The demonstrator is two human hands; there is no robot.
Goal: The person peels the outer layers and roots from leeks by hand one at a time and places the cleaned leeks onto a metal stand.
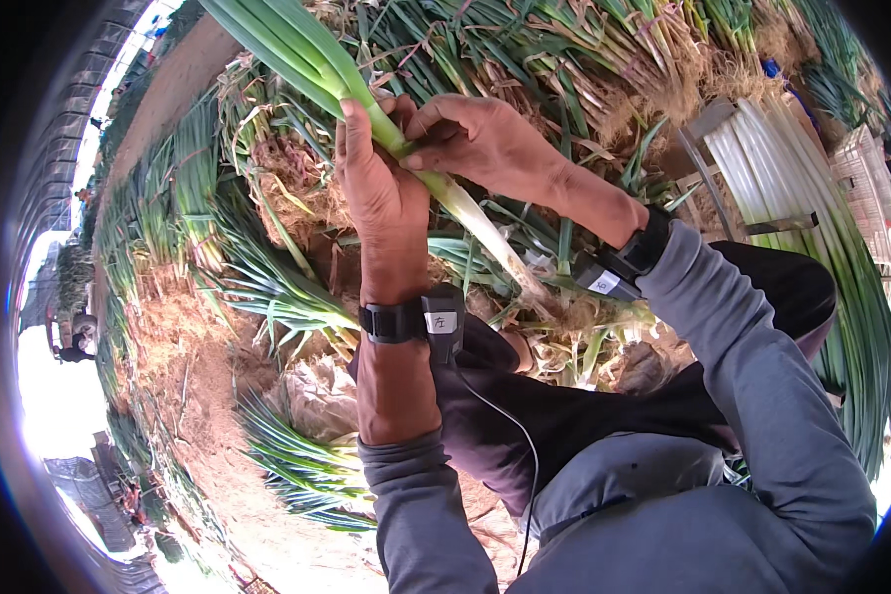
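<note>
A large green onion (470, 216) slants across in front of me, green leaves at the upper left, white stalk and shaggy roots at the lower right. Around its leaf base is my left hand (384, 188), closed, with the thumb lying along the leaves. My right hand (490, 148) pinches at the same spot, thumb and fingertips against the stalk where green turns pale. Whether a strip of outer leaf is between those fingertips is too small to tell. Below the roots, loose peeled leaves and scraps (594, 351) lie by my legs.
Heaps of unpeeled green onions (564, 49) with dry roots lie ahead. To the right, a bundle of cleaned white-stalked onions (777, 158) rests by a metal frame (708, 183), with a pale crate (866, 183) beyond. More onions (297, 460) lie on the soil at left.
</note>
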